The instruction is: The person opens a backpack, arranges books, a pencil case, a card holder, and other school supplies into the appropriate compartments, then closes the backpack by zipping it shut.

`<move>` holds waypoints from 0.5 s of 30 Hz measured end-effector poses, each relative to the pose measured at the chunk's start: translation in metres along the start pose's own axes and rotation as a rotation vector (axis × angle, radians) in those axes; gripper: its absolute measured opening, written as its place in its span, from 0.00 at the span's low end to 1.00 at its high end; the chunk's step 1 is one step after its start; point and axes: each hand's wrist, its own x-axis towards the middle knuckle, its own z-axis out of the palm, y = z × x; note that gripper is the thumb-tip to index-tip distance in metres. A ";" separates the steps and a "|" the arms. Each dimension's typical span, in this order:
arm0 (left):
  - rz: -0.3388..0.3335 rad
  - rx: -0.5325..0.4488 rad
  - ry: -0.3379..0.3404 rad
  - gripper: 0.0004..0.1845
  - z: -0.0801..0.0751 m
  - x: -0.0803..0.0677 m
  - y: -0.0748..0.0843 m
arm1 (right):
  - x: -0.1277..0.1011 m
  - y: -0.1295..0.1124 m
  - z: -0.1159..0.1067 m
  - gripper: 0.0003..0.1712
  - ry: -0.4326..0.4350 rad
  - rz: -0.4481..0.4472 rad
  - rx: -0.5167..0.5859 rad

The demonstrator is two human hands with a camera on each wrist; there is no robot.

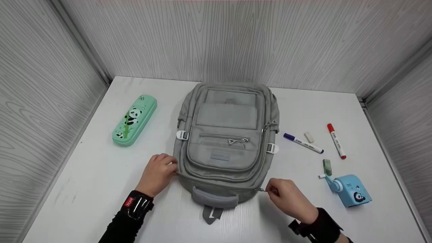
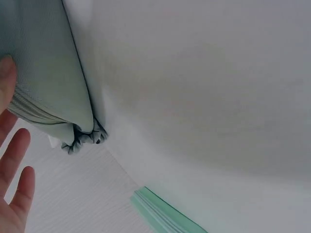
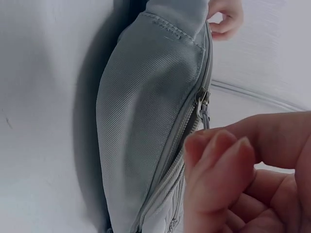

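Note:
A grey-green backpack (image 1: pixel 225 116) lies front side up on the white table, its handle (image 1: pixel 215 198) toward me. At its near left corner my left hand (image 1: pixel 158 172) pinches the fabric edge. In the left wrist view the thumb (image 2: pixel 6 80) rests on the bag and the other fingers are spread. My right hand (image 1: pixel 287 195) pinches the cord pull of a zipper slider (image 1: pixel 260 189) at the near right corner. The right wrist view shows that slider on the zipper track, with the teeth (image 3: pixel 170 174) parted on one side of it.
A mint-green panda pencil case (image 1: pixel 135 119) lies left of the bag. On the right are a blue marker (image 1: pixel 303 143), a red marker (image 1: pixel 336 141), a cream eraser (image 1: pixel 308 137), a green eraser (image 1: pixel 327 167) and a blue crank pencil sharpener (image 1: pixel 352 190). Panels enclose the table's back and sides.

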 end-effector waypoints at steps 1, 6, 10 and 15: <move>-0.033 -0.011 -0.042 0.10 -0.003 0.002 0.003 | 0.000 0.000 0.001 0.11 0.003 -0.004 0.000; -0.166 -0.143 -0.288 0.05 -0.023 0.019 0.042 | -0.001 -0.003 0.001 0.12 0.019 0.013 0.013; -0.067 -0.273 -0.362 0.04 -0.031 0.035 0.093 | -0.004 -0.006 -0.001 0.12 0.006 0.025 0.026; 0.151 -0.181 -0.333 0.06 -0.023 0.053 0.157 | -0.004 -0.012 0.000 0.10 0.013 0.025 0.032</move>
